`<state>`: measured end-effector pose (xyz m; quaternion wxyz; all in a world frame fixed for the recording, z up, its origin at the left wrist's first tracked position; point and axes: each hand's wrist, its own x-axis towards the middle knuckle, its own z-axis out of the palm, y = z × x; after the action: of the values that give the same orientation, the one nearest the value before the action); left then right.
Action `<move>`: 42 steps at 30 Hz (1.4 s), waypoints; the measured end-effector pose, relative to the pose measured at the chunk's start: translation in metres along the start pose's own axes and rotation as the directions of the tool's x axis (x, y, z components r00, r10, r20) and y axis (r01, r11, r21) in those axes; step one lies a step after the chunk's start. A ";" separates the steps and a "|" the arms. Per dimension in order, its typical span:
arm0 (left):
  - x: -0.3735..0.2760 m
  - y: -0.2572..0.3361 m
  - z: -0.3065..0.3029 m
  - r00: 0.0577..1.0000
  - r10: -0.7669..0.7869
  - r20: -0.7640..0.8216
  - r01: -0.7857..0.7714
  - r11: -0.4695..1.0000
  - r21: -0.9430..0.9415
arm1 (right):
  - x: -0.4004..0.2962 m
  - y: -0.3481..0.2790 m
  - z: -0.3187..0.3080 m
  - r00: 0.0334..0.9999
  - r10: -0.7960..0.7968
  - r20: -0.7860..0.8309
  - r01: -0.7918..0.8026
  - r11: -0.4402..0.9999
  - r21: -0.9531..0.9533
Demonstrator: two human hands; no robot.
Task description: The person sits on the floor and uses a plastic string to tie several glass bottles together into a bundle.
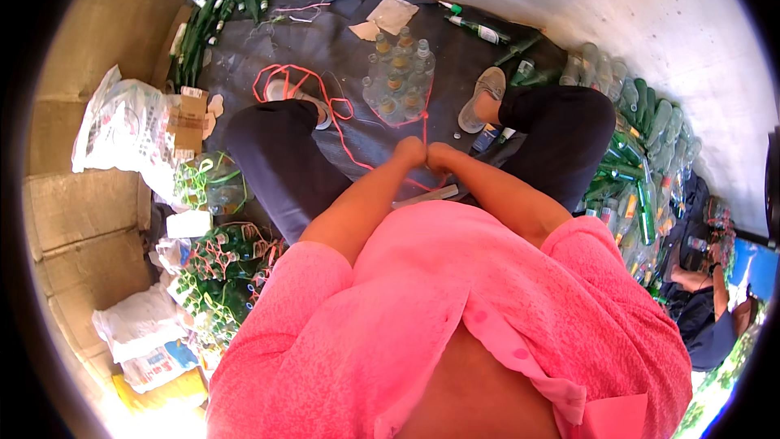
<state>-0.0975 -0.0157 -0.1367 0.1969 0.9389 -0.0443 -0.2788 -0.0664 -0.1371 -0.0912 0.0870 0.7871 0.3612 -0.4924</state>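
Note:
A cluster of clear glass bottles stands upright on the dark ground sheet between my feet. A pinkish-red plastic cord loops low around the cluster and runs from a knot at its near right side straight to my hands. My left hand and my right hand are fists set close together at the cord's near end; the fingers are mostly hidden. More of the cord lies in loose loops over and beside my left shoe. Under my forearms rests a flat strip, perhaps wood.
Green bottles are piled at the far left, with clear and green bottles heaped right. Cord-tied bottle bundles and a white plastic bag stand left, by cardboard. Another person sits at the right edge.

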 end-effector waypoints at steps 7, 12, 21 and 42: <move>0.034 0.012 0.004 0.864 -0.394 0.314 0.489 0.502 -0.713 | 0.048 0.032 0.040 0.942 -0.311 -0.128 0.283 0.939 -0.197; 0.074 -0.016 0.033 0.934 -0.232 0.273 0.345 0.379 -0.859 | 0.088 0.050 0.082 0.932 -0.311 -0.185 0.340 0.927 0.156; 0.073 -0.027 0.066 0.992 -0.118 -0.053 0.069 0.830 -0.554 | 0.118 0.113 0.006 0.564 0.545 -0.620 -0.195 0.817 0.542; 0.096 -0.018 0.062 0.997 -0.071 0.027 0.075 0.865 -0.496 | 0.182 0.126 -0.024 0.659 0.733 -0.168 0.057 0.174 0.983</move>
<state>-0.0505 -0.0392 -0.2397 0.4205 0.8567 0.0637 -0.2919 0.0794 -0.1291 -0.2595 -0.4069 0.8473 -0.2071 -0.2715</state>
